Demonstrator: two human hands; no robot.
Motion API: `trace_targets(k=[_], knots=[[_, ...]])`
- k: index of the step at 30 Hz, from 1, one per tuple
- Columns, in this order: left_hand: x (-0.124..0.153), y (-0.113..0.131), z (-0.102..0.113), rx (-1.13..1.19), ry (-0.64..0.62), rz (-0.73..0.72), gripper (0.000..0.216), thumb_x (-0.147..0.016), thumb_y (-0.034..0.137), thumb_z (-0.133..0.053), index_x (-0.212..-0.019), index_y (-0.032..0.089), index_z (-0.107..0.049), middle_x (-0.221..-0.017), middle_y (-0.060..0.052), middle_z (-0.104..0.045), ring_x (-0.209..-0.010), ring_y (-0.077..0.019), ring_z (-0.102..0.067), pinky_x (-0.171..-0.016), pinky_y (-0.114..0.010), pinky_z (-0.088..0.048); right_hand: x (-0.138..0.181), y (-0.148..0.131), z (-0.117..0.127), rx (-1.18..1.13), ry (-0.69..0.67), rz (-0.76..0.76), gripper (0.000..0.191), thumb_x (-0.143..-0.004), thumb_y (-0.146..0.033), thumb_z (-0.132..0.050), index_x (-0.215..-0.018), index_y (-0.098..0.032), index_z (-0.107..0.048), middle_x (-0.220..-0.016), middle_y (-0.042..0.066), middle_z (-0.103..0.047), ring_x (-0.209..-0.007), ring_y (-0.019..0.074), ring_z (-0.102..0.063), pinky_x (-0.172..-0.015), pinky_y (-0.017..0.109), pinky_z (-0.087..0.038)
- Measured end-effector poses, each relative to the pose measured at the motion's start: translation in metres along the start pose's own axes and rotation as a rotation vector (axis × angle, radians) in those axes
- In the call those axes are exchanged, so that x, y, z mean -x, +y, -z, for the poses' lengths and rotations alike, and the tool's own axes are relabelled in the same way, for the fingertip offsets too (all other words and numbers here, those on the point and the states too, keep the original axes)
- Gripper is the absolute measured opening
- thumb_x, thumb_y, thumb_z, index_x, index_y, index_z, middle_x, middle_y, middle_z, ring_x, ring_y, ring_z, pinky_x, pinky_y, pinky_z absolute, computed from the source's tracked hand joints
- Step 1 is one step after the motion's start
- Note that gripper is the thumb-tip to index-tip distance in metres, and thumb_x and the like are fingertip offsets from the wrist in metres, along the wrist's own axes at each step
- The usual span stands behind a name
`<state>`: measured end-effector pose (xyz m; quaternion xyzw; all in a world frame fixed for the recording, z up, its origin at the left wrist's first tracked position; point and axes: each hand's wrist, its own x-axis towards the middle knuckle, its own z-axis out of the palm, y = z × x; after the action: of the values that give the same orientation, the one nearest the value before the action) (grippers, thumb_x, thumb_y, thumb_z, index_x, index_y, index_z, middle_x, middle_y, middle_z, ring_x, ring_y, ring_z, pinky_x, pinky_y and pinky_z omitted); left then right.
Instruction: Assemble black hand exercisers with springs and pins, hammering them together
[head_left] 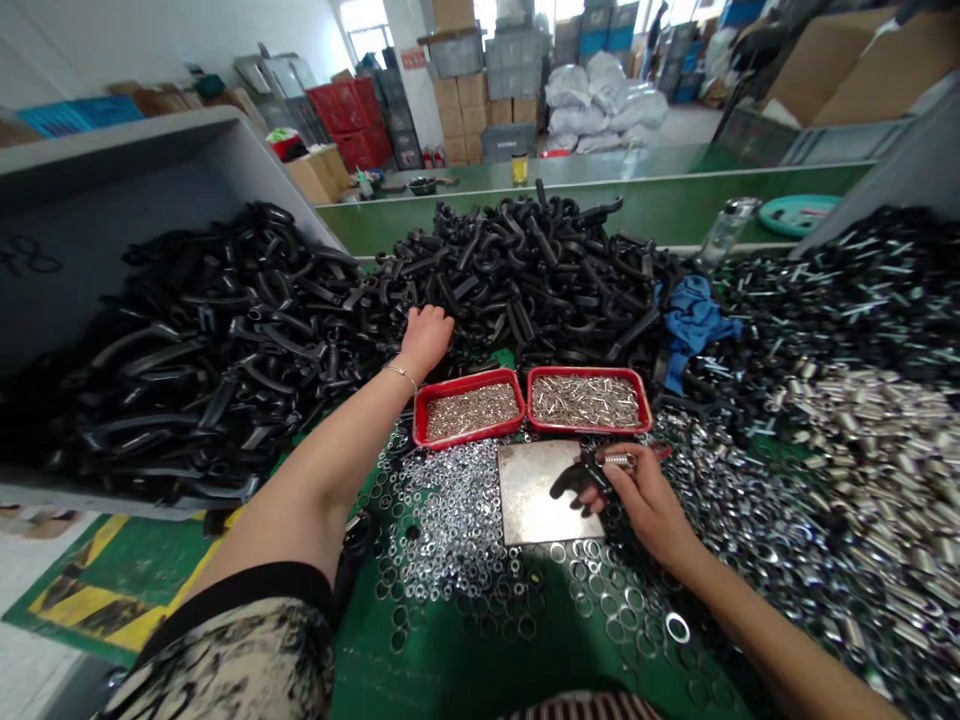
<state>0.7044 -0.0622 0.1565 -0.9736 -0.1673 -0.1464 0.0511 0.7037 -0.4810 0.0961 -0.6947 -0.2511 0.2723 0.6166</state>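
Note:
My left hand (425, 338) reaches forward into the heap of black plastic handles (525, 270), its fingers curled down among them; what they grip is hidden. My right hand (637, 495) is closed on a black plastic handle piece (574, 478) with a small silver metal sleeve at its end, held just above the right edge of a square steel plate (536, 492). Two red trays (469, 410) (587, 400) of small metal pins sit between my hands. Loose washers and rings (450, 530) cover the green table around the plate.
A grey bin (112, 250) on the left is heaped with more black handles. Silver metal sleeves (877, 470) pile up on the right. A blue cloth (694, 315) lies behind the right tray. A bottle (724, 232) and teal basin (795, 213) stand on the green conveyor behind.

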Motion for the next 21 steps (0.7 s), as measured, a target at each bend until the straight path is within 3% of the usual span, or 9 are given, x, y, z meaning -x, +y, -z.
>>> trace_targets(k=[4,6,8,10,12,14,16,21], knots=[[0.021,0.025,0.033,0.091,0.195,0.095,0.021,-0.099,0.017,-0.047,-0.118,0.010,-0.054,-0.114,-0.014,-0.063,-0.114,-0.0246,-0.055,-0.107,-0.045,-0.038,-0.012,-0.004,-0.006,-0.314,-0.037,-0.187,0.034,-0.090,-0.050,-0.066,-0.105,-0.022,-0.057,-0.090,0.005,-0.073,-0.074,0.0173,-0.069,-0.074,0.034,-0.057],[0.049,0.057,0.049,0.168,0.241,0.139,0.029,-0.101,0.030,-0.049,-0.124,0.013,-0.049,-0.114,-0.014,-0.063,-0.108,-0.0240,-0.059,-0.098,-0.041,-0.045,-0.015,-0.006,-0.008,-0.435,-0.140,-0.328,0.035,-0.087,-0.051,-0.069,-0.098,-0.018,-0.063,-0.094,0.008,-0.072,-0.076,0.0158,-0.066,-0.076,0.033,-0.056],[0.087,0.098,0.058,0.469,0.191,0.219,0.034,-0.098,0.045,-0.055,-0.116,0.016,-0.051,-0.096,-0.010,-0.067,-0.088,-0.0226,-0.065,-0.080,-0.037,-0.051,-0.016,-0.007,-0.010,-0.435,-0.228,-0.396,0.037,-0.088,-0.053,-0.067,-0.095,-0.017,-0.066,-0.094,0.009,-0.071,-0.076,0.0157,-0.065,-0.073,0.032,-0.055],[0.128,0.139,0.054,0.803,0.022,0.230,0.035,-0.095,0.051,-0.056,-0.107,0.019,-0.052,-0.085,-0.006,-0.068,-0.073,-0.0198,-0.066,-0.067,-0.033,-0.051,-0.017,-0.008,-0.011,-0.269,-0.205,-0.327,0.038,-0.090,-0.056,-0.063,-0.091,-0.017,-0.065,-0.088,0.007,-0.069,-0.073,0.0162,-0.062,-0.067,0.031,-0.051],[0.163,0.171,0.042,1.171,-0.174,0.297,0.036,-0.098,0.054,-0.047,-0.106,0.020,-0.049,-0.074,-0.004,-0.068,-0.057,-0.0163,-0.063,-0.055,-0.028,-0.048,-0.017,-0.010,-0.012,0.034,-0.100,-0.136,0.038,-0.091,-0.056,-0.060,-0.083,-0.019,-0.062,-0.080,0.004,-0.064,-0.070,0.0168,-0.058,-0.063,0.030,-0.046],[0.185,0.192,0.028,1.386,-0.264,0.412,0.037,-0.099,0.056,-0.042,-0.104,0.019,-0.047,-0.065,-0.001,-0.066,-0.046,-0.0141,-0.057,-0.046,-0.025,-0.045,-0.017,-0.013,-0.012,0.338,-0.014,0.069,0.036,-0.094,-0.054,-0.056,-0.079,-0.021,-0.057,-0.074,0.001,-0.060,-0.069,0.0175,-0.056,-0.064,0.030,-0.041],[0.195,0.203,0.018,1.472,-0.285,0.497,0.037,-0.099,0.056,-0.041,-0.102,0.019,-0.046,-0.059,0.001,-0.064,-0.042,-0.0130,-0.054,-0.043,-0.023,-0.042,-0.016,-0.015,-0.012,0.525,-0.003,0.189,0.034,-0.098,-0.052,-0.051,-0.082,-0.022,-0.054,-0.074,0.000,-0.060,-0.070,0.0184,-0.056,-0.066,0.030,-0.039],[0.199,0.208,0.017,1.525,-0.320,0.536,0.039,-0.099,0.057,-0.041,-0.105,0.020,-0.047,-0.053,0.004,-0.060,-0.040,-0.0132,-0.054,-0.041,-0.021,-0.040,-0.011,-0.018,-0.014,0.684,-0.037,0.229,0.031,-0.103,-0.048,-0.041,-0.086,-0.023,-0.049,-0.077,0.002,-0.063,-0.072,0.0209,-0.061,-0.067,0.030,-0.038]])
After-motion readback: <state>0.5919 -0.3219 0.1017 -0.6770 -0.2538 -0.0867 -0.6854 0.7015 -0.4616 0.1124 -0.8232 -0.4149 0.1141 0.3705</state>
